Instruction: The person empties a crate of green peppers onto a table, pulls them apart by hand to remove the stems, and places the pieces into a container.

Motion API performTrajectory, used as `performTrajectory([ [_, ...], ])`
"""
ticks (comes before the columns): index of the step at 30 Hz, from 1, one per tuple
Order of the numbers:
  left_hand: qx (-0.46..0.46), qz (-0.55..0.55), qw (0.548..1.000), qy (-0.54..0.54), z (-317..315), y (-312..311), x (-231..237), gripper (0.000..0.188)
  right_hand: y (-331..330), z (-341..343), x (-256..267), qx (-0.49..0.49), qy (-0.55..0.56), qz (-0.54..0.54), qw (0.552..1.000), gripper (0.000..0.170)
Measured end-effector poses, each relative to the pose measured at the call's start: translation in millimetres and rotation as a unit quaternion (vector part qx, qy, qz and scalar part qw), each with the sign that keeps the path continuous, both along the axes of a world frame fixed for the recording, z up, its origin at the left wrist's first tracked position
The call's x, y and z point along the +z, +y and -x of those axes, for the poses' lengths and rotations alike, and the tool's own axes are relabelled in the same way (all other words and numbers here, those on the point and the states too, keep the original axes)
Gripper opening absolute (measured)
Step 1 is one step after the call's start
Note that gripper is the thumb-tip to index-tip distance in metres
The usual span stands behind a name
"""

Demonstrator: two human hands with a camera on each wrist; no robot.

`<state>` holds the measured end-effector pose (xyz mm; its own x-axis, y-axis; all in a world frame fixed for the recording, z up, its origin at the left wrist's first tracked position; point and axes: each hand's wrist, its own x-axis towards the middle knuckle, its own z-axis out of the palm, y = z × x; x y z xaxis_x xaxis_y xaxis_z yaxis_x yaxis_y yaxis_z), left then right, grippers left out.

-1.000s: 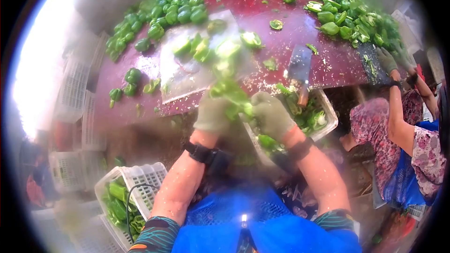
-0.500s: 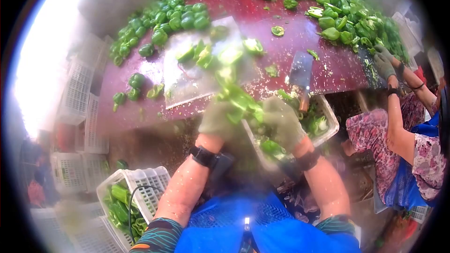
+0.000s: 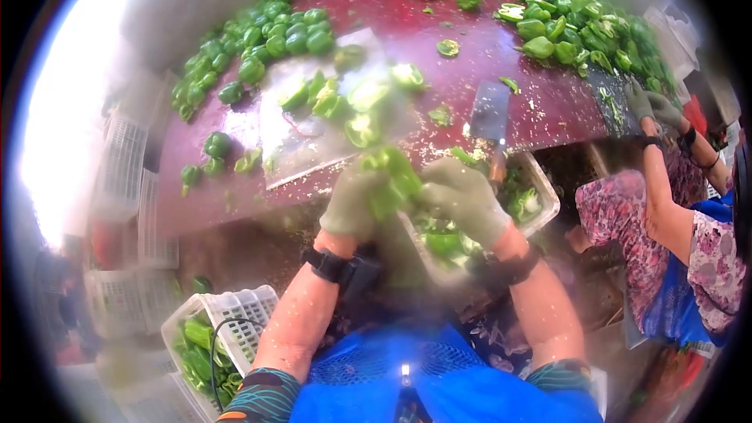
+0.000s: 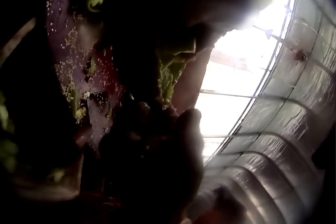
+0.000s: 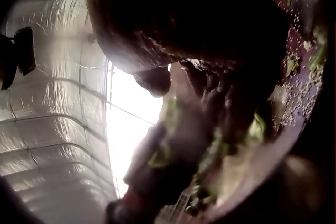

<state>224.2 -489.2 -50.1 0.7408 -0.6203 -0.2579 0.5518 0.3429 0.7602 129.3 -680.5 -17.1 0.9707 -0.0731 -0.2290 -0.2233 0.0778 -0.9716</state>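
Observation:
Between the two gloved hands, over the table's near edge, is an opened green bell pepper, blurred in the head view. My left hand grips it from the left. Curled fingers of my right hand pinch at its right edge. The left wrist view is dark, but a ragged pepper piece shows between the hands, reaching down to the right fist. Cut pepper halves lie on a pale board just beyond the hands. A cleaver rests right of them, handle toward me.
Whole peppers are heaped at the table's far left, with a larger pile at the right. A white crate under the right hand holds pepper pieces; another crate stands lower left. At the right, another person's gloved hands work.
The pepper between my hands has turned and looks more bunched together than half a second ago. My right hand's fingers have shifted along its edge. The other person's hands have moved slightly.

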Motion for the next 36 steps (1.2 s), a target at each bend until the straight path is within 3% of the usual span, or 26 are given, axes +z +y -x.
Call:
performTrajectory([
  [1, -0.006, -0.049, 0.998, -0.041, 1.8, -2.6, -1.8, 0.045, 5.6, -1.8, -5.8, 0.006, -0.004, -0.041, 0.999, 0.019],
  [3, -0.016, -0.142, 0.982, -0.123, 4.4, -8.3, -9.7, 0.044, 3.0, -2.5, -15.9, 0.017, -0.044, 0.104, 0.993, 0.017],
  [4, -0.012, -0.217, 0.944, -0.247, 0.8, -6.0, -22.1, 0.042, 2.2, -5.4, -22.8, 0.025, -0.063, 0.177, 0.982, 0.016],
  [5, -0.005, -0.286, 0.885, -0.367, -5.7, -1.3, -40.3, 0.040, -5.5, -11.4, -40.2, 0.001, -0.097, 0.236, 0.967, 0.014],
  [7, 0.033, -0.373, 0.738, -0.561, -12.4, -5.1, -40.3, 0.037, -34.9, -22.6, -58.6, -0.090, -0.051, 0.414, 0.904, 0.018],
  [8, 0.062, -0.395, 0.660, -0.636, -10.3, -9.9, -26.7, 0.035, -45.9, -21.1, -38.2, -0.160, 0.036, 0.445, 0.880, 0.020],
  [9, 0.091, -0.415, 0.574, -0.700, -7.7, -12.5, -18.4, 0.033, -66.4, -24.7, -51.5, -0.165, 0.083, 0.498, 0.847, 0.024],
  [10, 0.095, -0.427, 0.582, -0.686, -7.3, -12.4, -18.8, 0.032, -84.9, -29.4, -68.8, -0.171, 0.128, 0.548, 0.809, 0.029],
  [11, 0.099, -0.437, 0.589, -0.673, -7.6, -12.9, -19.9, 0.030, -92.9, -32.8, -72.8, -0.184, 0.164, 0.525, 0.814, 0.031],
  [13, 0.146, -0.457, 0.655, -0.584, -6.8, -12.2, -20.7, 0.030, -103.8, -35.2, -82.6, -0.209, 0.243, 0.473, 0.821, 0.037],
  [15, 0.145, -0.337, 0.857, -0.361, -10.5, -7.3, -18.1, 0.033, -106.1, -40.7, -99.5, -0.219, 0.260, 0.446, 0.828, 0.041],
  [16, 0.144, -0.266, 0.925, -0.232, -13.2, -0.6, -16.4, 0.034, -106.0, -45.0, -106.1, -0.219, 0.268, 0.432, 0.833, 0.043],
  [17, 0.087, -0.362, 0.845, -0.384, -23.1, 9.9, -44.2, 0.032, -108.3, -47.9, -109.9, -0.224, 0.279, 0.394, 0.847, 0.047],
  [18, 0.060, -0.441, 0.726, -0.524, -32.8, 20.2, -71.4, 0.031, -98.5, -46.8, -95.1, -0.252, 0.284, 0.375, 0.846, 0.049],
  [19, 0.080, -0.413, 0.745, -0.519, -29.5, 18.9, -65.8, 0.027, -106.2, -50.7, -114.5, -0.261, 0.271, 0.346, 0.860, 0.050],
  [21, 0.086, -0.348, 0.831, -0.425, -26.5, 19.0, -56.9, 0.032, -120.4, -55.9, -156.6, -0.286, 0.215, 0.317, 0.878, 0.043],
  [23, 0.107, -0.273, 0.916, -0.274, -17.7, 14.5, -31.4, 0.039, -131.4, -58.0, -150.1, -0.258, 0.181, 0.043, 0.948, 0.033],
  [24, 0.099, -0.286, 0.919, -0.254, -18.6, 15.1, -30.3, 0.036, -131.6, -58.8, -143.0, -0.236, 0.160, -0.096, 0.954, 0.029],
  [25, 0.090, -0.298, 0.921, -0.234, -19.5, 15.7, -29.2, 0.035, -130.8, -59.3, -136.1, -0.281, 0.129, -0.139, 0.941, 0.028],
  [28, 0.029, -0.412, 0.834, -0.367, -36.7, 23.9, -56.1, 0.040, -88.7, -45.2, -68.8, -0.334, 0.059, -0.034, 0.940, 0.037],
  [29, 0.027, -0.399, 0.834, -0.379, -37.5, 22.6, -55.9, 0.040, -83.3, -43.1, -78.5, -0.339, 0.027, 0.110, 0.934, 0.043],
  [30, 0.029, -0.392, 0.839, -0.377, -39.3, 21.3, -55.6, 0.039, -66.3, -32.6, -54.1, -0.337, -0.030, 0.182, 0.923, 0.042],
  [32, 0.031, -0.385, 0.851, -0.356, -41.6, 17.3, -55.8, 0.039, -35.9, -14.8, -8.1, -0.244, -0.164, -0.005, 0.956, 0.035],
  [35, 0.003, -0.403, 0.840, -0.363, -39.4, 17.0, -50.8, 0.036, -24.3, -6.7, 19.1, -0.166, -0.059, -0.075, 0.981, 0.024],
  [36, -0.001, -0.404, 0.822, -0.400, -44.2, 21.9, -57.7, 0.033, -20.5, -11.2, -4.0, -0.164, -0.164, 0.019, 0.972, 0.016],
])
